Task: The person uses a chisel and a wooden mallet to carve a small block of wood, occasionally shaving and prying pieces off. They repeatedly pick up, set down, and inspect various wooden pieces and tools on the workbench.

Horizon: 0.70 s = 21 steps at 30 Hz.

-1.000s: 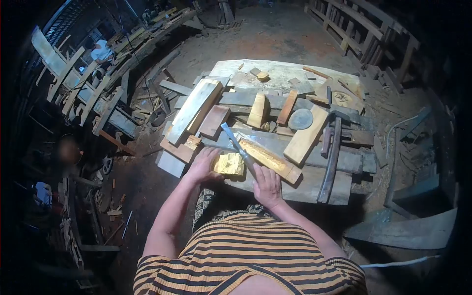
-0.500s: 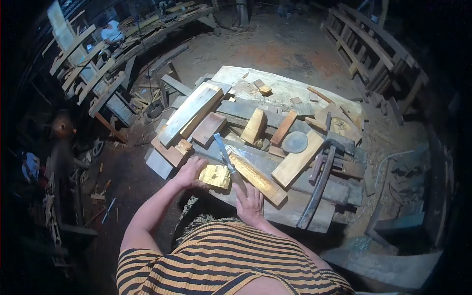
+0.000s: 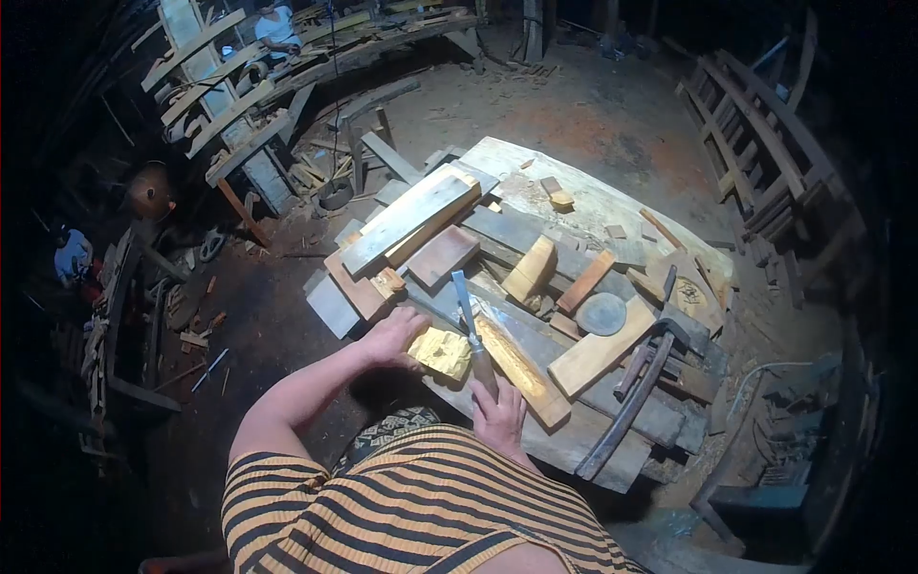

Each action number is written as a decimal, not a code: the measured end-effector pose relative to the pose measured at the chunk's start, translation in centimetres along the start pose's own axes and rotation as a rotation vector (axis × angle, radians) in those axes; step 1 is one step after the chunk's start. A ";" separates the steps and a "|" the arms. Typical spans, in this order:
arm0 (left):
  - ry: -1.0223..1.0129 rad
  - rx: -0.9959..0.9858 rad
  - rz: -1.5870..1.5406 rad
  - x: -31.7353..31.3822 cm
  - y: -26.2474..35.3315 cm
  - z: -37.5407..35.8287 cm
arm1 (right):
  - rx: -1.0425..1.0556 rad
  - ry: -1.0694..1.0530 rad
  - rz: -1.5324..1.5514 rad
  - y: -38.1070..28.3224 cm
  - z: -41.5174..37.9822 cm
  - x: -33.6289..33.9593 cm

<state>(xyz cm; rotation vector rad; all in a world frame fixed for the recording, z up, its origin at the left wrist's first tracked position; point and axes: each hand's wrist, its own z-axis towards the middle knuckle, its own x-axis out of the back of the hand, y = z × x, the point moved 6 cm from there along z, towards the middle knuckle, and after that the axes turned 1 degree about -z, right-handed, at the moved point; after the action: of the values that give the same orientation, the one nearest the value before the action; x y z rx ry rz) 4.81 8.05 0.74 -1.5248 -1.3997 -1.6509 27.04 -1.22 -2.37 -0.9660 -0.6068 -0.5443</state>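
My left hand (image 3: 394, 337) grips the left end of a yellow wooden block (image 3: 440, 354), whose top face is rough and cut. My right hand (image 3: 499, 416) is closed around the wooden handle of a chisel (image 3: 482, 366). Its flat metal blade points up and away from me, beside the block's right side. Just right of the chisel, a long board with a hollowed groove (image 3: 521, 368) lies on the plank bench (image 3: 602, 445). The palm side of each hand is hidden.
A hammer-like tool with a long dark handle (image 3: 626, 407) lies at the bench's right. Near it are a round grey disc (image 3: 601, 314) and a pale board (image 3: 593, 354). Stacked planks (image 3: 411, 225) cover the back left. Other people (image 3: 277, 31) are at the left.
My view has turned, so the bench appears farther right and slightly lower. Both hands keep their holds on the block and the chisel, with little other movement.
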 end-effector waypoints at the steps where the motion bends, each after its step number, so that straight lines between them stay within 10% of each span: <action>1: -0.004 -0.012 0.021 -0.1 0.0 0.0 | -0.006 -0.001 0.001 0.1 0.0 -0.1; 21: 0.201 -0.220 -0.043 -0.1 -1.0 -0.9 | -0.082 0.121 -0.177 -1.3 0.3 -0.3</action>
<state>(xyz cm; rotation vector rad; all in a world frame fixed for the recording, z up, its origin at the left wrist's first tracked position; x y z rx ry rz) 3.57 7.60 0.44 -1.4042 -1.1849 -1.9793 25.93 -1.53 -1.74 -0.9540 -0.5673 -0.7846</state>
